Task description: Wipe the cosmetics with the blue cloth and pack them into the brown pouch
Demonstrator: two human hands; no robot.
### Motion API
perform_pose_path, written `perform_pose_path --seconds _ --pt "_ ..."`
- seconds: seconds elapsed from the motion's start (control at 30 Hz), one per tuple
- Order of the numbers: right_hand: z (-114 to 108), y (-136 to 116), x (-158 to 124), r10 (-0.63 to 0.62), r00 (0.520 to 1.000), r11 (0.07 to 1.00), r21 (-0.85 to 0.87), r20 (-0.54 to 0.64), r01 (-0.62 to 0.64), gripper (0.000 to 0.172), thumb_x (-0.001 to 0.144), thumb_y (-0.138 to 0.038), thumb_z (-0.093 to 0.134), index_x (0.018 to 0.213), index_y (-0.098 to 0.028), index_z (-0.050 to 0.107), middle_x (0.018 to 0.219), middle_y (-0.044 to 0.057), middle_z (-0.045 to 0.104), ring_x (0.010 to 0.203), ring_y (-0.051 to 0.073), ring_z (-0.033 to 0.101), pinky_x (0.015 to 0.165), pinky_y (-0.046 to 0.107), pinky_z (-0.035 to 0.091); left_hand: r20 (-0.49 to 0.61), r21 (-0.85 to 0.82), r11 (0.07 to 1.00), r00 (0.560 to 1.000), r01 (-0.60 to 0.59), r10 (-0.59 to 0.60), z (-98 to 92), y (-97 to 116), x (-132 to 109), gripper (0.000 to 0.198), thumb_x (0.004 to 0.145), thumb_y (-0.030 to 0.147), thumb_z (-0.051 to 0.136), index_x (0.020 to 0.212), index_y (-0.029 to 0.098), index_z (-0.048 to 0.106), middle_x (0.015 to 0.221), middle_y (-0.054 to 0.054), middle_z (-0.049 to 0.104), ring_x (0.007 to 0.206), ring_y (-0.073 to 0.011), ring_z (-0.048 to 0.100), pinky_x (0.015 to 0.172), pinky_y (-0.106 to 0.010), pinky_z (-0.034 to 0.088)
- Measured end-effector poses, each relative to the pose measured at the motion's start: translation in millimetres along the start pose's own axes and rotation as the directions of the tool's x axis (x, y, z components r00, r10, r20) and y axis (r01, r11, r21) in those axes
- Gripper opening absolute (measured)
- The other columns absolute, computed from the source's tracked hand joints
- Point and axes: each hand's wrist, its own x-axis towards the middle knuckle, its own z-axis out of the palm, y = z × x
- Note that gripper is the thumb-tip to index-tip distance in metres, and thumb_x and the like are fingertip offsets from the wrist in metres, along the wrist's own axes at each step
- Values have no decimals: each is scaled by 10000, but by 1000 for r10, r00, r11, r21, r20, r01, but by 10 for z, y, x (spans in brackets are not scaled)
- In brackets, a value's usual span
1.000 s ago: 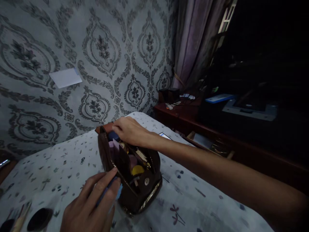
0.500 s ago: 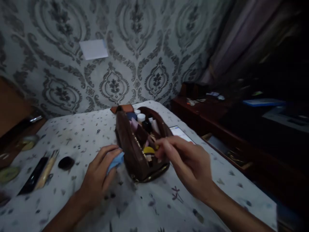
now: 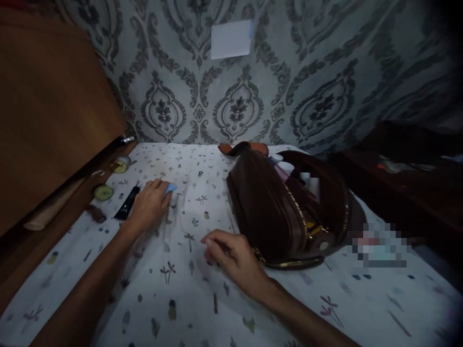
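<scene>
Our left hand (image 3: 150,205), centre-left, pinches small light-blue pad (image 3: 170,187); our right hand (image 3: 235,255), lower centre, loosely curled beside brown leather pouch (image 3: 265,212).

brown pouch (image 3: 267,212), pale blue item (image 3: 170,188), white flower-printed cloth (image 3: 202,308), grey damask wallpaper (image 3: 289,96)

Small light-blue item (image 3: 170,188) flat, left of open brown zip pouch (image 3: 267,212).
</scene>
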Motion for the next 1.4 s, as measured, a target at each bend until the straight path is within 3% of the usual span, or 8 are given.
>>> perform_pose_path --seconds 0.17,0.33,0.5,0.63,0.73,0.83,1.07,1.4 --pt "330 185 354 217 976 909 362 11 -207 265 853 -433 576 847 -172 621 665 10 646 548 119 578 517 229 434 129 -52 998 991 48 -41 149 -124 -9 243 977 308 433 1053 159 609 1081 -131 617 996 -282 621 814 -377 472" --pt "436 317 353 122 991 923 374 -56 -92 283 863 -444 624 973 -184 624 739 10 620 587 121 576 510 233 444 51 -178 983 998 46 -37 193 -72 -6 188 953 232 432 997 154 597 1051 -126 612 949 -258 627 816 -364 464" --pt "397 335 319 113 985 887 459 -128 -42 475 811 -482 698 1187 -229 554 1058 72 596 882 201 690 585 264 567 -23 -430 901 998 -60 55 215 271 -57 247 996 277 360 839 193 531 864 -37 611 846 -172 606 795 -278 469" --pt "389 409 358 77 988 855 518 -137 5 478 771 -460 743 1148 -227 563 979 33 627 788 162 661 569 252 569 -95 -736 666 993 -119 72 283 566 -163 391 1006 429 307 728 210 472 738 -4 552 724 -158 565 720 -284 467" --pt "382 469 382 81 977 846 532 -198 38 420 728 -409 783 1037 -224 566 878 -2 635 704 138 639 517 221 526 -5 -905 424 1000 -9 10 348 608 -193 496 991 549 288 752 202 550 718 -10 578 725 -179 579 721 -307 483" --pt "359 492 388 100 962 855 517 -253 47 405 705 -372 803 978 -224 544 799 -25 622 667 132 619 504 216 497 60 -948 310 997 74 -53 405 554 -171 563 1002 555 252 919 182 665 839 -36 656 885 -208 627 870 -335 496" --pt "323 500 392 102 948 881 469 -302 55 403 682 -362 798 928 -230 507 770 -51 582 643 126 594 539 237 471 -163 -841 477 961 -253 224 452 523 -172 413 1003 409 349 1118 176 669 1099 -95 644 1085 -222 599 985 -348 438" --pt "348 533 320 -28 928 977 186 -372 103 356 710 -243 744 992 -218 529 875 -5 607 796 163 595 746 310 503 -10 -831 544 979 -121 203 405 535 -178 400 1001 447 317 768 210 539 748 4 568 736 -167 548 728 -287 430"
